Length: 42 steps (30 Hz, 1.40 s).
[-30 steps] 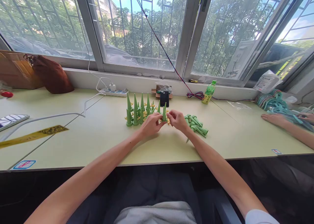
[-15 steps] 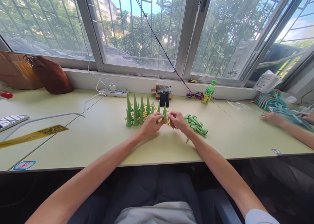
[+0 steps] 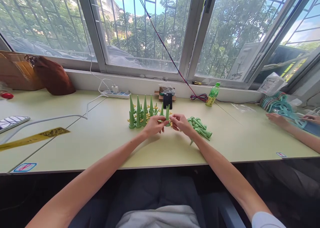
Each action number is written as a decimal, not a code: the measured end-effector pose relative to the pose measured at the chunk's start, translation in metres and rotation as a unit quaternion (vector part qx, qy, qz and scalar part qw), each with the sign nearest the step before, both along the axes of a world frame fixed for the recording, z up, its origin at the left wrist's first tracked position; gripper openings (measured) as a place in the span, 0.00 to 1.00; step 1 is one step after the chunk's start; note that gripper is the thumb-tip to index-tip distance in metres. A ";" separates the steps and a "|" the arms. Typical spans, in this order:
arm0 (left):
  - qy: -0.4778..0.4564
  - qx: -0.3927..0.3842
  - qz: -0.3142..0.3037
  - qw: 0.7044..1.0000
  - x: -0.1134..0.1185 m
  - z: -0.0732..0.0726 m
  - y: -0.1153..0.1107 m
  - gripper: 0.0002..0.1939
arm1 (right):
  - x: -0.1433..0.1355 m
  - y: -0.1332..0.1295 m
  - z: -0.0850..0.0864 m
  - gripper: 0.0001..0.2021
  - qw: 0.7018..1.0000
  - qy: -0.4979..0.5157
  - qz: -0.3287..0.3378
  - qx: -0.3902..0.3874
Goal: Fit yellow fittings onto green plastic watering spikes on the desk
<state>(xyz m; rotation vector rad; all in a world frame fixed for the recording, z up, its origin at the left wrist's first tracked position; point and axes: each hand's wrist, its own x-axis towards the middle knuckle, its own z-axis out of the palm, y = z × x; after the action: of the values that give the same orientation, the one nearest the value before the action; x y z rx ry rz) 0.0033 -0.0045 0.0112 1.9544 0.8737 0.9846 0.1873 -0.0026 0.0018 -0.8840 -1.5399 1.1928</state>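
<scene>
My left hand [image 3: 154, 125] pinches an upright green cone [image 3: 167, 112] at its lower part. Against the right side of this cone, my right hand [image 3: 181, 123] has its fingers closed; a bit of yellow shows there, but what they grip is too small to tell. Left of my hands, several green cones [image 3: 131, 104] with small yellow parts stand upright in rows, some stacked. A loose pile of green cones [image 3: 200, 126] lies right of my right hand.
A black phone-like object [image 3: 167, 100] and a green bottle [image 3: 213, 94] stand behind. A power strip [image 3: 117, 94] with a white cable is at back left. At far right, another person's hands touch teal plastic pieces [image 3: 277, 105].
The cone between my hands stands a little more upright, and my left fingers have shifted slightly around it. The other person's hands at the right have moved slightly with the teal pieces.
</scene>
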 end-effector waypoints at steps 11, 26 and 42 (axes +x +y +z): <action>-0.040 -0.212 -0.041 0.976 -0.003 0.000 0.005 0.25 | 0.004 0.004 -0.010 0.17 0.984 -0.123 -0.037 0.128; -0.038 -0.202 -0.054 0.977 -0.001 -0.002 0.002 0.24 | -0.001 -0.007 0.000 0.15 0.958 -0.190 -0.064 0.207; -0.052 -0.136 -0.079 0.986 0.002 -0.010 0.005 0.27 | -0.002 -0.011 0.003 0.09 0.987 -0.110 -0.007 0.114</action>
<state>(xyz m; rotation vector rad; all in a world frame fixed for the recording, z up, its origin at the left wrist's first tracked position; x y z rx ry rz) 0.0058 0.0006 0.0015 1.6968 0.7399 0.8214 0.1851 -0.0138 0.0046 -0.8939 -1.8042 0.9088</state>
